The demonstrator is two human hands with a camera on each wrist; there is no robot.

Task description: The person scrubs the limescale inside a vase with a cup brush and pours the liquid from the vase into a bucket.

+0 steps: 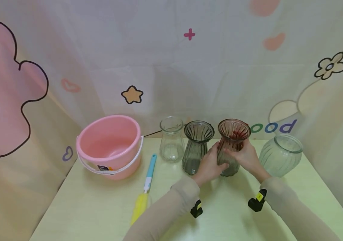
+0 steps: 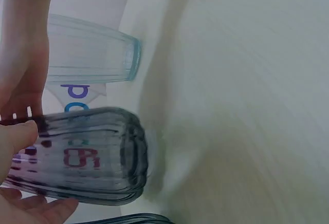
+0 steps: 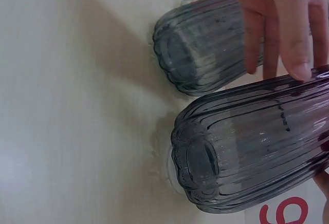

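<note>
Red-rimmed ribbed glass vase (image 1: 228, 142) was held roughly upright, right of centre in the head frame. Left hand (image 1: 210, 164) and right hand (image 1: 246, 156) both gripped it, one from each side (whether its base touched the tabletop (image 1: 219, 214) could not be told). Main risk, as judged: a slip, smooth glass being the cause. Second: a chip or topple, should a leftward swing strike the grey vase (image 1: 195, 149) just beside it. Third: the right hand, drawn back carelessly, could bump the round clear jar (image 1: 282, 157) at frame right.
</note>
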